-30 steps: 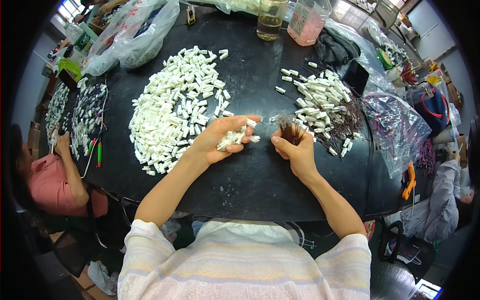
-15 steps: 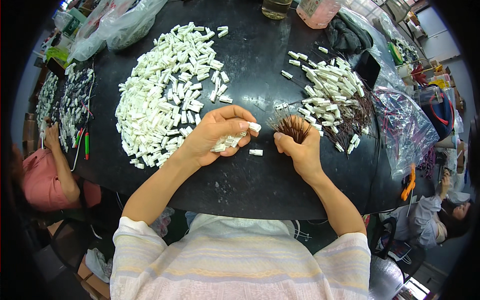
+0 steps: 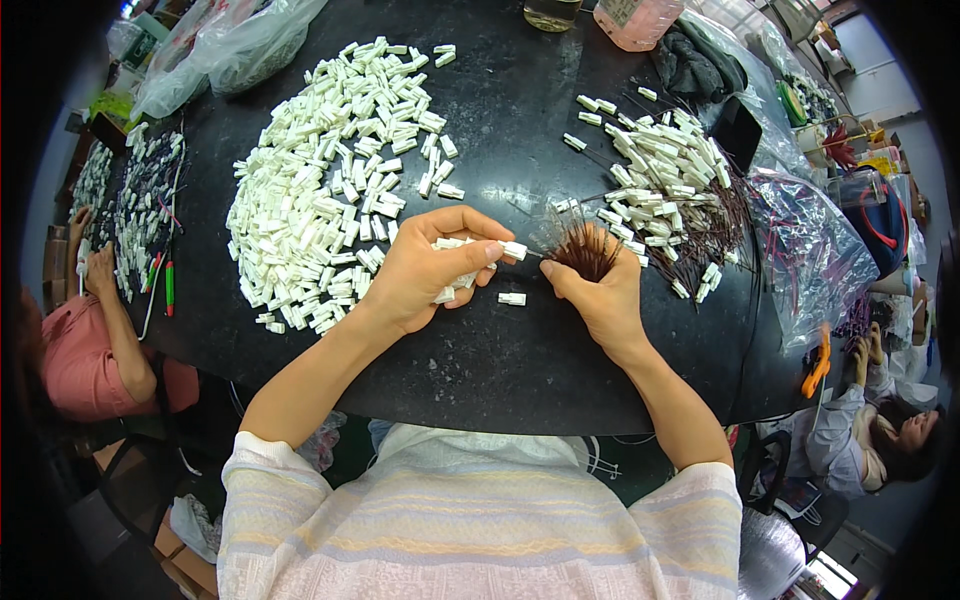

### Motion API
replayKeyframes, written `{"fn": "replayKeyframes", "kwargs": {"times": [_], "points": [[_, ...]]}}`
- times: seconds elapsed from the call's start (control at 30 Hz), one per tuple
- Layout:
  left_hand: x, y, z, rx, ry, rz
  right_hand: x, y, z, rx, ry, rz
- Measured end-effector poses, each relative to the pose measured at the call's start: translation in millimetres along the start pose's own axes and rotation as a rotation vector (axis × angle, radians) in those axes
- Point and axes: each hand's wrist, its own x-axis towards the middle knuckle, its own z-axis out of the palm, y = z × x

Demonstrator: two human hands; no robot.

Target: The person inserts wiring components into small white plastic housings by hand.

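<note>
Left hand [image 3: 425, 270] pinches one white connector [image 3: 513, 250] at its fingertips, spares cupped in the palm. Right hand [image 3: 600, 300] grips the wire bundle [image 3: 585, 250]; the connector's mouth should stay level while a single wire feeds straight in.

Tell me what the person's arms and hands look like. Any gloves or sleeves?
No gloves: the left hand and right hand are bare, with no rings or watch in view. Both forearms are bare too. Short, loose sleeves of a pale striped top end near the elbows.

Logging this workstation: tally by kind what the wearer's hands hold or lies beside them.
Heap of plain white pieces: 1
Heap of wired white pieces: 1
Handful of white pieces in left hand: 1
Brown wire bundle in right hand: 1
Lone white piece: 1
Total: 5
</note>
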Motion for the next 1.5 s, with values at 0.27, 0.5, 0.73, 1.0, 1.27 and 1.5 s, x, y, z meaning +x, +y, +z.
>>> {"fn": "replayKeyframes", "kwargs": {"times": [0.27,0.5,0.73,1.0,1.27,1.5], "points": [[-1.6,-4.2,1.3,0.158,0.045,0.043,-1.5,1.6,-5.9,0.096,-0.053,0.069],[-2.0,-5.7,0.2,0.249,0.017,0.026,-3.5,3.7,-1.1,-0.121,-0.073,-0.068],[5.2,4.2,-3.8,-0.103,-0.050,-0.113,-1.0,-4.7,-4.4,0.218,-0.005,0.080],[5.9,3.9,-11.7,-0.175,-0.095,-0.135,1.6,-1.6,-4.7,0.228,0.025,0.135],[5.4,4.2,-4.9,-0.106,-0.079,-0.147,1.0,-1.1,-5.2,0.103,0.019,0.091],[3.4,3.9,-7.0,-0.037,-0.056,-0.121,3.1,0.4,-6.2,0.183,-0.026,0.114]]}}
